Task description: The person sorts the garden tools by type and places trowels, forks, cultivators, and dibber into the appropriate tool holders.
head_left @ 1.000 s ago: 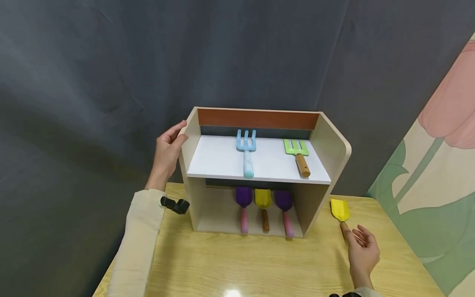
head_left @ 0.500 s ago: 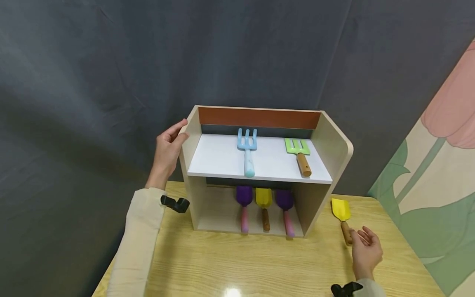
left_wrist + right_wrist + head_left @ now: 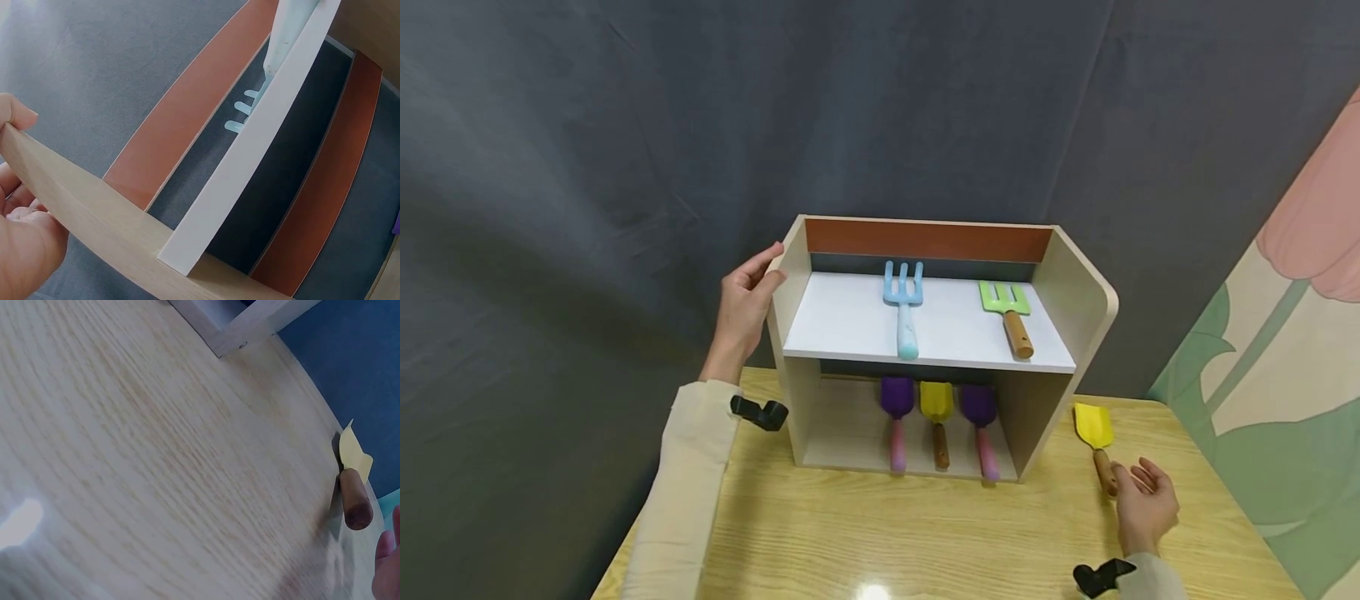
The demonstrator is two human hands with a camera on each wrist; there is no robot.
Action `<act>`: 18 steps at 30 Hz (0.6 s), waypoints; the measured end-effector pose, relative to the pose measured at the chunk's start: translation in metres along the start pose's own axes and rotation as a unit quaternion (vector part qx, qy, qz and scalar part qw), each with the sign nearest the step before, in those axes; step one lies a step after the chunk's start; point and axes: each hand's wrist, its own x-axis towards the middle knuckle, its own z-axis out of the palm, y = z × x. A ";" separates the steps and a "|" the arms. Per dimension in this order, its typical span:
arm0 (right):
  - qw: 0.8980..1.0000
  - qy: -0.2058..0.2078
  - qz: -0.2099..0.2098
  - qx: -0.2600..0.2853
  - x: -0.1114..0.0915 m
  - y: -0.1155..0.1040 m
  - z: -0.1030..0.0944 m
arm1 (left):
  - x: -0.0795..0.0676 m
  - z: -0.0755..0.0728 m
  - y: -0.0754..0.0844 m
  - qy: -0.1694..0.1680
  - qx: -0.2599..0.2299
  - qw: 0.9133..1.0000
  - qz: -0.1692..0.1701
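Observation:
My left hand [image 3: 745, 304] grips the left side panel of a small two-tier shelf rack [image 3: 797, 375], thumb on one face and fingers on the other, as the left wrist view confirms. At the table's right, a yellow toy shovel [image 3: 1093, 427] with a brown handle lies beside the rack. My right hand [image 3: 1146, 508] is just right of the handle's end, fingers loosely curled around nothing; the right wrist view shows a gap between fingers and handle [image 3: 357, 503]. On the white upper shelf lie a light blue hand fork [image 3: 907, 329] and a green fork [image 3: 1017, 333] with a brown handle.
On the lower tier a yellow shovel [image 3: 936, 402] lies between a left purple shovel [image 3: 897, 397] and a right purple shovel [image 3: 978, 406], their pink handles toward the front edge. Behind the wooden table [image 3: 880, 533] hangs a dark grey curtain [image 3: 925, 108]; a flower-patterned panel [image 3: 1285, 400] is at right.
My right hand has let go of the yellow shovel's handle and drawn slightly right, leaving it on the table. The left hand keeps its hold on the rack.

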 end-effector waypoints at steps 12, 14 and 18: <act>0.997 0.004 0.043 -0.064 0.004 0.006 0.001 | 0.000 0.000 -0.001 0.002 0.008 1.000 0.000; 0.996 0.002 0.049 -0.073 0.005 0.007 0.000 | 0.000 0.001 0.000 0.003 0.007 1.000 -0.001; 0.994 -0.009 0.057 -0.092 0.008 0.010 0.000 | 0.000 0.001 0.000 0.003 0.007 1.000 -0.004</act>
